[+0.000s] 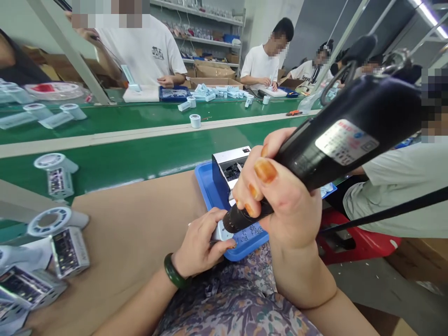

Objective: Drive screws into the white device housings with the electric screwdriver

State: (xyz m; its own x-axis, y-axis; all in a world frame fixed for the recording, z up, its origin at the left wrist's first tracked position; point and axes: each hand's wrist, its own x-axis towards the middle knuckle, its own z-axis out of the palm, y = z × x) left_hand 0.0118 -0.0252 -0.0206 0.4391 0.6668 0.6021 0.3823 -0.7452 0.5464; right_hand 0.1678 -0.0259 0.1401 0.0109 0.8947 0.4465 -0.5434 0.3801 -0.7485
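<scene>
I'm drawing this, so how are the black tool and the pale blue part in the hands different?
The tool is black; the part is pale blue. The tool is long and looks much bigger than what shows of the part, which the left hand partly hides. The tool slants down in the right hand, while the part sits at its lower end. Both are held, one in each hand.

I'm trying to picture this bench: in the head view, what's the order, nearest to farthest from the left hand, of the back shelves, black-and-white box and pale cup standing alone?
1. Black-and-white box: in the blue tray, ahead of the left hand.
2. Pale cup: farther ahead, on the green surface.
3. Back shelves: in the far background.
</scene>
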